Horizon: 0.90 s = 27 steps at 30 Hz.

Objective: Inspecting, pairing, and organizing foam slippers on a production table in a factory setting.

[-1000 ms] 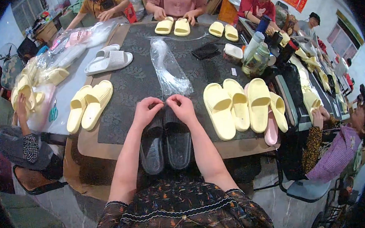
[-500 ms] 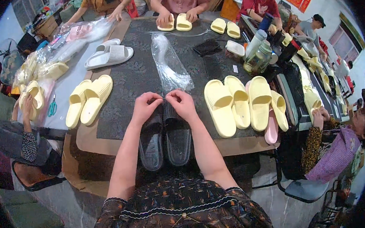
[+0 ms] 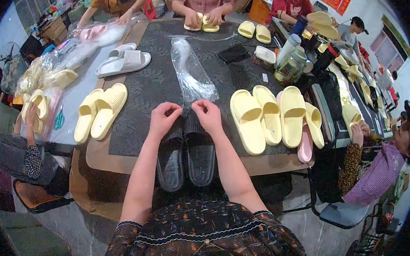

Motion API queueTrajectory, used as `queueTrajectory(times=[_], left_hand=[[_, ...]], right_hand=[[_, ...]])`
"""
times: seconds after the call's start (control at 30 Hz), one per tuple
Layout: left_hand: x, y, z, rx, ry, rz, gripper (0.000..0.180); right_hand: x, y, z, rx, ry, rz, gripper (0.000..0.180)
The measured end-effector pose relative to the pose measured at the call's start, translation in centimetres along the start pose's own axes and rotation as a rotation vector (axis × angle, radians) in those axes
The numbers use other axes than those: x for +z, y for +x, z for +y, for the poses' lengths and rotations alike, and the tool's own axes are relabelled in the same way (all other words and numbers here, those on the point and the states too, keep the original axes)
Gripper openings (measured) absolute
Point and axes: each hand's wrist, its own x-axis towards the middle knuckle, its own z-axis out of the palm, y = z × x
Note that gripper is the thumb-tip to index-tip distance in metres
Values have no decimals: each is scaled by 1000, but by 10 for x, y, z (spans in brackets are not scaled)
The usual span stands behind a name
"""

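Note:
A pair of black slippers [image 3: 201, 161] lies side by side at the table's near edge, between my forearms, heels toward me. Over their far ends, my left hand [image 3: 164, 119] is closed in a pinch, thumb against fingertips. A short way to its right, my right hand [image 3: 206, 116] pinches in the same manner. Whatever is between the fingertips is too small to make out. Just beyond my hands lies a crumpled clear plastic bag [image 3: 193, 76] on the dark patterned table cover [image 3: 150, 89].
Yellow slippers [image 3: 247, 120] stand in a group at right, with a pink slipper [image 3: 305, 144] under them. Another yellow pair [image 3: 100, 114] and a white pair [image 3: 131, 62] lie at left. Bottles [image 3: 292, 65] stand at the back right. Several people work around the table.
My right hand has shifted slightly right, widening the gap between my hands. Across the table, a person has moved the yellow slippers they hold. At the back right, yellow pieces have come up into view.

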Motion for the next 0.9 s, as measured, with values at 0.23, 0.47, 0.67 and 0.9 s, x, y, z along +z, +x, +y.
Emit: queueTrajectory(times=[0.23, 0.47, 0.67, 0.9], left_hand=[[0, 0, 2, 55, 52, -95, 14], [-3, -1, 6, 2, 3, 39, 14], [-4, 0, -1, 6, -47, 65, 13], [-9, 7, -17, -151, -262, 43, 13]], right_hand=[[-2, -3, -8, -166, -82, -155, 18], [0, -2, -8, -67, -9, -7, 16], [2, -3, -12, -30, 43, 0, 17], [-11, -9, -52, -573, -163, 313, 10]])
